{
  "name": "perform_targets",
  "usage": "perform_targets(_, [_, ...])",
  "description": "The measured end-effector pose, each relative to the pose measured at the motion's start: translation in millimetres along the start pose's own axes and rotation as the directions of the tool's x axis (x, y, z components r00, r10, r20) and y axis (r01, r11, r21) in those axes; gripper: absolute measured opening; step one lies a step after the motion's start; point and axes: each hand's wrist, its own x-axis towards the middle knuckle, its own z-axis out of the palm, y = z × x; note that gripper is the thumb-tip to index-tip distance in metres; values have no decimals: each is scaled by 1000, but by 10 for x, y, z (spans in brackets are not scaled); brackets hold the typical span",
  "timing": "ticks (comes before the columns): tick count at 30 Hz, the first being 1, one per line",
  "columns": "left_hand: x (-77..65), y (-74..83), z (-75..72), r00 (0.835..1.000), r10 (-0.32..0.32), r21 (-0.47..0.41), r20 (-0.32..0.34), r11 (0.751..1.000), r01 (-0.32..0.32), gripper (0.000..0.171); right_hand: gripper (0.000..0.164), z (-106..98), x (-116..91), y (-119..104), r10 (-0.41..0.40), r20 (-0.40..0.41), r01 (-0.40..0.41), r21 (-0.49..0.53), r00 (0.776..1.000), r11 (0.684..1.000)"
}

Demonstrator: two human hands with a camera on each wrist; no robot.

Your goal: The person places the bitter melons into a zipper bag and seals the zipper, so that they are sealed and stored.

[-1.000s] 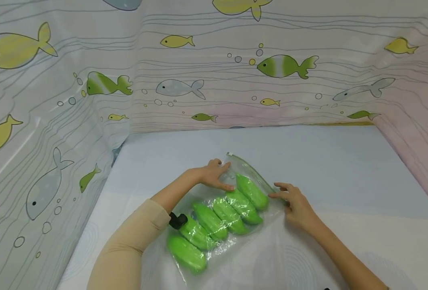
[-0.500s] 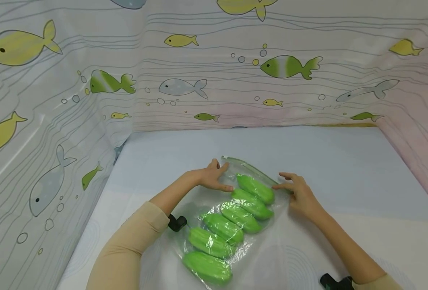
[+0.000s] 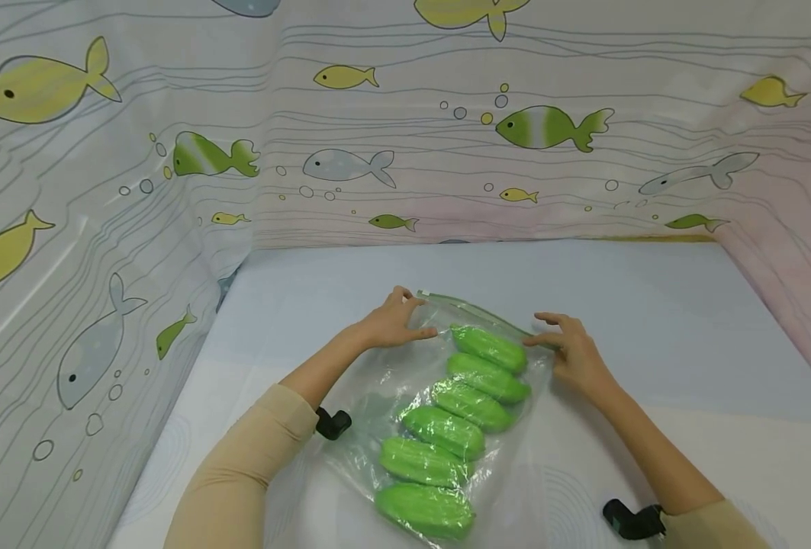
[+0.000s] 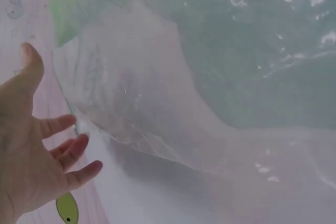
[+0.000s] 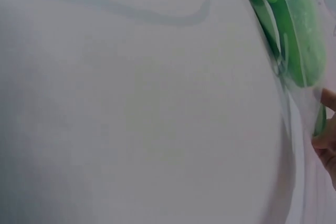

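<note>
A clear zip bag (image 3: 378,377) lies slanted on the table, its green-edged top strip at the far side. Inside it several long green gourd-like pieces (image 3: 445,431) lie in a slanting row. My left hand (image 3: 387,320) is at the bag's far left corner, thumb and fingers spread apart. In the left wrist view, the fingertips (image 4: 73,121) come up to the bag's edge without curling round it. At the other end of the strip, my right hand (image 3: 580,362) pinches the far right corner. Only part of that hand (image 5: 328,135) shows in the right wrist view.
The pale table (image 3: 652,305) spreads out around the bag. A fish-patterned sheet (image 3: 439,130) stands along its back and sides. Black wrist devices, one at the left cuff (image 3: 333,424) and one at the right cuff (image 3: 632,520), sit beside the bag's sides.
The bag has turned, so the row of green pieces has swung to the right, its near end most. Both hands have moved slightly away from me, the right one also rightward.
</note>
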Motion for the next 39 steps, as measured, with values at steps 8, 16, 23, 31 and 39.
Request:
perform_targets(8, [166,-149,7,988,25,-129,-153,991,-45,69,60,-14,40,69,3,-14,-3,15,1000,1000])
perform_targets(16, [310,-240,6,988,14,-256,-155,965,-54,84,63,-11,31,100,15,-57,-12,68,998,998])
perform_targets(23, [366,-259,-21,985,44,-266,-168,960,-88,77,55,-31,16,101,61,-81,-49,143,995,989])
perform_targets(31, [358,-247,-23,988,19,-349,-150,934,-71,57,42,-72,6,54,238,-56,-226,168,970,959])
perform_targets(39, [383,-221,-13,984,-22,-366,-177,930,-45,40,41,-94,-8,58,384,17,-383,142,923,913])
